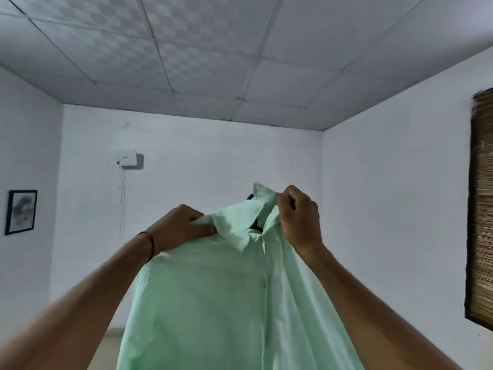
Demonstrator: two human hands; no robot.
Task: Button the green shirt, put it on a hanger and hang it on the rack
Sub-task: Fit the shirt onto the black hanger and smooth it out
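Note:
The pale green shirt [213, 303] hangs in the air in front of me, its front placket facing me with a button showing near the middle. A dark hanger [256, 225] shows only as a sliver inside the collar opening; the rest is hidden by cloth. My left hand [181, 228] pinches the left shoulder and collar fabric. Higher up, my right hand [298, 217] grips the right side of the raised collar. No rack is in view.
White walls and a tiled ceiling surround me. A white wall-mounted box [128, 158] with cables hangs on the far wall, a framed picture [20, 211] on the left wall, and a window with a bamboo blind [481, 209] on the right.

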